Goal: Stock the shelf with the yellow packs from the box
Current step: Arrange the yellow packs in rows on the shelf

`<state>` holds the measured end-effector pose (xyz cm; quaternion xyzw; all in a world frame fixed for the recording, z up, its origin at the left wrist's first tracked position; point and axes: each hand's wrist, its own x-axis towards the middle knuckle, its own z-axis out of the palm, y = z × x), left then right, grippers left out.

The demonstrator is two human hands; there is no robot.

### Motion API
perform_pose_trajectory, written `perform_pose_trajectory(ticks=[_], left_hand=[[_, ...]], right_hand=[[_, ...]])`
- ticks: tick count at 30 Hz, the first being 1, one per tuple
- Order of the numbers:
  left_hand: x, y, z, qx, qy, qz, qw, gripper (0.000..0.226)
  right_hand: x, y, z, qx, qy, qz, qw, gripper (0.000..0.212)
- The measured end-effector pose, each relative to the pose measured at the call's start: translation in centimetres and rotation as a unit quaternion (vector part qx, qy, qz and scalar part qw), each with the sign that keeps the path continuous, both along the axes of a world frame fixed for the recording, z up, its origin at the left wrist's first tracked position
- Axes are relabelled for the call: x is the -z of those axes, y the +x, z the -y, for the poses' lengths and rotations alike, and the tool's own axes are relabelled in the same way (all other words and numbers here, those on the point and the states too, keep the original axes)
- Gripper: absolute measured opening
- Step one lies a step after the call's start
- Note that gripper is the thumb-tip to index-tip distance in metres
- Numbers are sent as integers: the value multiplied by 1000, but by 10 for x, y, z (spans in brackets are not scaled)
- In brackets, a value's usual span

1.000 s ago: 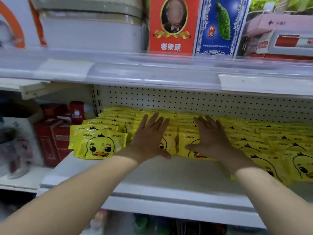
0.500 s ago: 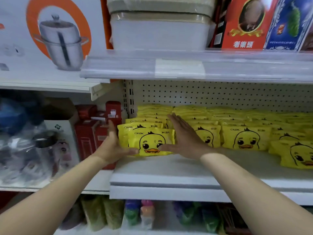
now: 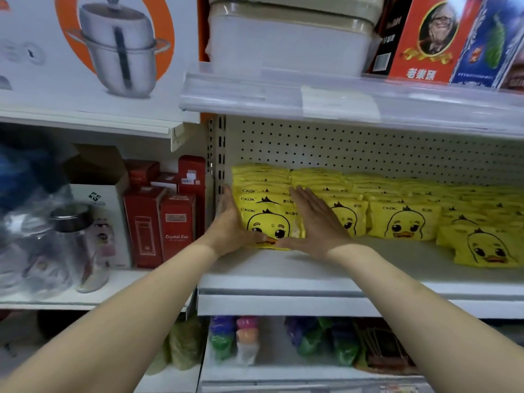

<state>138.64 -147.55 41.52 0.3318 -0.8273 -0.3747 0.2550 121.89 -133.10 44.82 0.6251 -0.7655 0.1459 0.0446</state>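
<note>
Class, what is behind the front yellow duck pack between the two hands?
Behind the front pack a row of yellow packs runs back toward the perforated back panel. Only their top edges show; the rest is covered.

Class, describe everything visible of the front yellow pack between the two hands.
The front yellow pack is a soft-looking, glossy, plastic-like pouch printed with a cartoon duck face, an orange beak and the letters CKaK. It stands upright at the head of the leftmost row on the white shelf, with like packs behind it. The left hand presses flat on its left edge and the right hand on its right edge; both thumbs lie across its lower front.
</note>
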Motion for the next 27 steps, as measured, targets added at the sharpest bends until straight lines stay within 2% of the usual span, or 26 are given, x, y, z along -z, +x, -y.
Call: perform_pose_trajectory(ticks=[2, 4, 7, 10, 13, 19, 23, 27], left_hand=[[-5, 7, 1, -14, -33, 16, 999, 158], [-11, 14, 4, -36, -113, 68, 991, 157], [-23, 14, 1, -29, -232, 162, 959, 154], [-26, 3, -4, 1, -287, 242, 927, 153], [-27, -10, -4, 5, -308, 272, 912, 150], [-27, -25, 14, -14, -297, 293, 909, 149], [-35, -34, 20, -41, -330, 343, 879, 150], [-39, -38, 16, -47, -378, 370, 847, 152]], right_hand=[[-2, -4, -2, 9, 4, -5, 1000, 119], [-5, -9, 0, 22, 9, -20, 1000, 122], [-9, -12, 5, 35, 25, -55, 998, 125], [-8, -9, 10, 30, 36, -64, 997, 128], [-3, -8, 18, 15, 32, -73, 997, 128], [2, -15, 41, 48, 9, -137, 989, 125], [1, -19, 53, 58, 14, -170, 984, 125], [-6, -29, 50, 26, 38, -149, 988, 128]])
